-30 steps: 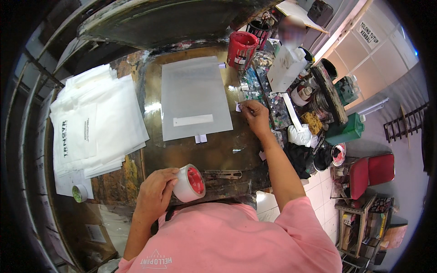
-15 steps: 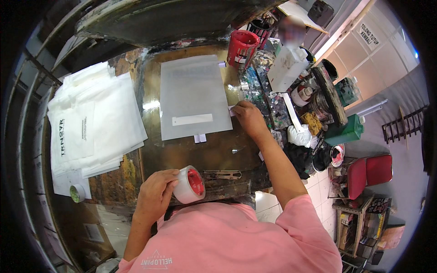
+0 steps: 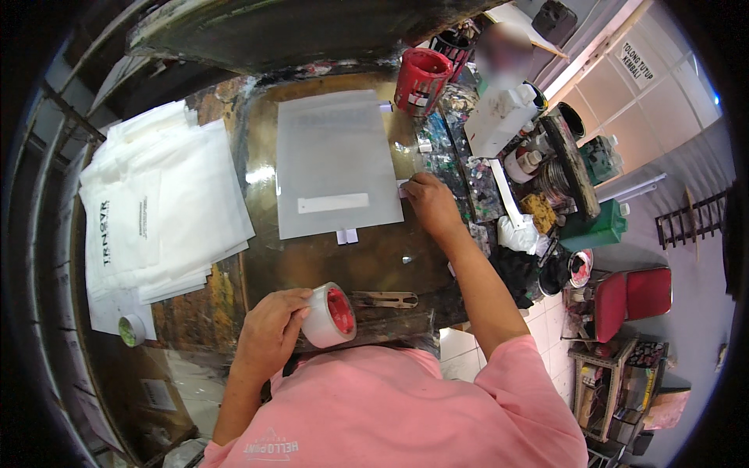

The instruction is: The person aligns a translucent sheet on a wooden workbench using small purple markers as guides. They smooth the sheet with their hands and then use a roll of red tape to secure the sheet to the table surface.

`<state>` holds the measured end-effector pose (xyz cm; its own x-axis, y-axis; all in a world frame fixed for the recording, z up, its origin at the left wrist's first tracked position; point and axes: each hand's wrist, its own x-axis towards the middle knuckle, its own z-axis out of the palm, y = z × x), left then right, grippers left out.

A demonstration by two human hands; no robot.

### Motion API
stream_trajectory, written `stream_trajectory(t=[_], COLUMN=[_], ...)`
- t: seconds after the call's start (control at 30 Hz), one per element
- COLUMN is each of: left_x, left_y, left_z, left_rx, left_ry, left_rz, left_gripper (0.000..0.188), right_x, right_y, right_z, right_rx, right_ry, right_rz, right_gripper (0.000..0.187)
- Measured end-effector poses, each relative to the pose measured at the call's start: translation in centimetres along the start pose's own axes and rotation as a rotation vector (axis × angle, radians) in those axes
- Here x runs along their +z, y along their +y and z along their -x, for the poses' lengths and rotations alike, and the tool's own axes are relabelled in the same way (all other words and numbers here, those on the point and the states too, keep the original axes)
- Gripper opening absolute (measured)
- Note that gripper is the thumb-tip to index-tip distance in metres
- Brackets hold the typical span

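My left hand (image 3: 273,329) grips a wide roll of clear packing tape (image 3: 318,320) with a red core, close to my body at the table's near edge. A translucent pale bag or sheet (image 3: 335,148) lies flat on the brown work surface, with a white strip (image 3: 334,203) near its lower edge. At the sheet's right edge, the bunched fingertips of my right hand (image 3: 431,203) are on a small white tab (image 3: 403,187). Another white tab (image 3: 347,236) sits at the lower edge, and a third tab (image 3: 385,107) at the upper right corner.
A stack of white printed bags (image 3: 168,210) covers the left side, with a small green tape roll (image 3: 131,331) below it. A flat metal cutter (image 3: 386,299) lies near the clear tape roll. A red paint can (image 3: 422,82), a white jug (image 3: 499,117) and a green jerrycan (image 3: 594,226) stand rightward.
The view has shifted slightly. Both hands keep nearly the same place and grip, and the sheet stays flat.
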<state>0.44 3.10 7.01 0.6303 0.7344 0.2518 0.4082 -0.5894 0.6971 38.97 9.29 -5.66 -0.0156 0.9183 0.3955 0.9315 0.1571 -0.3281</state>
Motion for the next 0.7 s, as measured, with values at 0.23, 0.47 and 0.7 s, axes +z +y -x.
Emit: stream_trajectory(t=[0.23,0.47,0.7], left_x=[0.0,0.0,0.1], left_y=[-0.2,-0.4,-0.5], left_z=[0.0,-0.1,0.1], left_rx=[-0.016,-0.005,-0.011], left_ry=[0.003,-0.005,0.016], left_rz=[0.013,0.019,0.026], left_gripper=[0.011,0.011,0.011], right_x=[-0.2,-0.8,-1.2], right_y=[-0.1,-0.4,-0.2], right_z=[-0.2,-0.3,-0.6], right_rx=[0.035,0.077,0.055], right_ry=[0.029,0.046,0.005], right_rz=[-0.066,-0.139,-0.126], right_gripper=[0.008,0.01,0.009])
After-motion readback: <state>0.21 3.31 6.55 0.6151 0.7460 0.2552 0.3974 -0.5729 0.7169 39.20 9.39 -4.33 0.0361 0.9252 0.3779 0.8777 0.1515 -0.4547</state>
